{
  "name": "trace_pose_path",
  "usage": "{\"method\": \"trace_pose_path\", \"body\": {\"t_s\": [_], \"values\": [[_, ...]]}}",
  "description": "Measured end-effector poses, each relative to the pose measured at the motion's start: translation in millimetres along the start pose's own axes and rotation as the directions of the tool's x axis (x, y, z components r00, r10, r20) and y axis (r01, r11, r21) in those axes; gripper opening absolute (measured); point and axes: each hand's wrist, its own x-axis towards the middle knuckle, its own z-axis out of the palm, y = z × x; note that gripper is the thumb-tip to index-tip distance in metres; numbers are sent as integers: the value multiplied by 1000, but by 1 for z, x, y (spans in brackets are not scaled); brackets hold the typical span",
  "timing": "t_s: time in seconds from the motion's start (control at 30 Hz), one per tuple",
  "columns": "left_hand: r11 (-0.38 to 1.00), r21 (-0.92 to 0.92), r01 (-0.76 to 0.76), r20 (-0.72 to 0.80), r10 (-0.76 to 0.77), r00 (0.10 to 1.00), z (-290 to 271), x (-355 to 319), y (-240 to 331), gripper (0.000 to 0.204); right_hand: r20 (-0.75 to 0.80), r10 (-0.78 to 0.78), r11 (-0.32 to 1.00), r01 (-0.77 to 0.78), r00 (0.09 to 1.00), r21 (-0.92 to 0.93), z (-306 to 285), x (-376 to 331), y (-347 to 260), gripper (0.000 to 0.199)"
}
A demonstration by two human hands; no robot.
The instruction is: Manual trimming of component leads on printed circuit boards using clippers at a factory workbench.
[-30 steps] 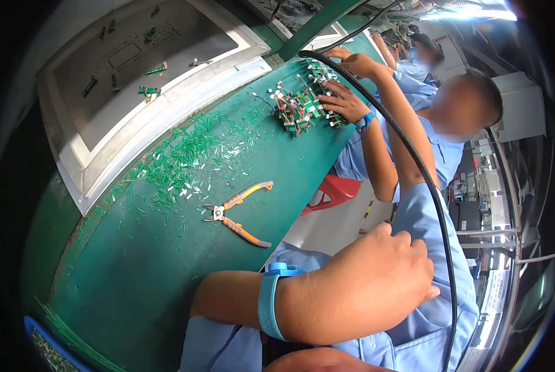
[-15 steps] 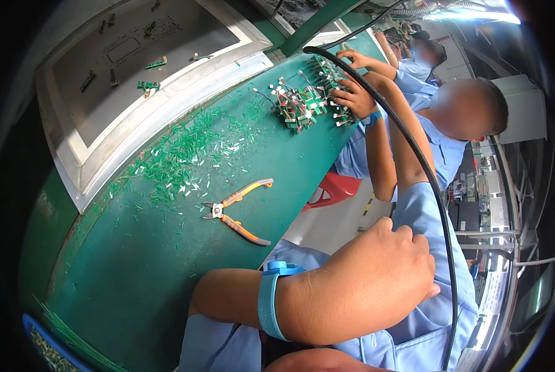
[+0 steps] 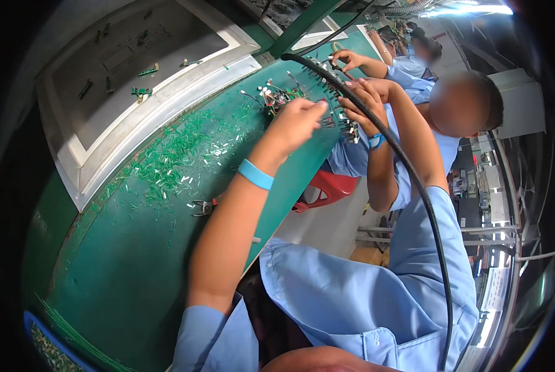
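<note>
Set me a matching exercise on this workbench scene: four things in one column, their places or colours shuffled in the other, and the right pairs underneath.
Things
1. left hand
2. side cutters
3. green clippings
4. plastic stool

Places or colours
A. red, past the edge of the worktop
B. partly hidden behind the left forearm
C. strewn on the worktop beside the framed panel
D. partly covering the wired circuit boards in this view

Right pairs
1-D, 2-B, 3-C, 4-A
</note>
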Motion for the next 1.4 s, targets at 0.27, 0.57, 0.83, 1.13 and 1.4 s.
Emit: {"method": "trace_pose_path", "body": {"t_s": [0.27,0.57,0.83,1.13,1.4], "values": [[823,-538,-181,-20,202,979,74,7,-14,52,-64,-150,985,155,987,76,83,-118,-50,43],[752,-424,-505,-356,374,856,23,-80,30,46,215,-437,875,468,873,-120,219,-98,-179,39],[640,-577,-508,-585,110,803,-94,-213,6,38,349,-649,369,682,676,-632,302,-118,-225,59],[528,-710,-466,-321,346,882,-147,-340,-32,58,513,-572,634,742,640,-218,404,-64,-163,45],[583,-646,-494,-475,200,857,-158,-341,-57,72,680,-514,852,218,523,477,525,-30,-120,46]]}}
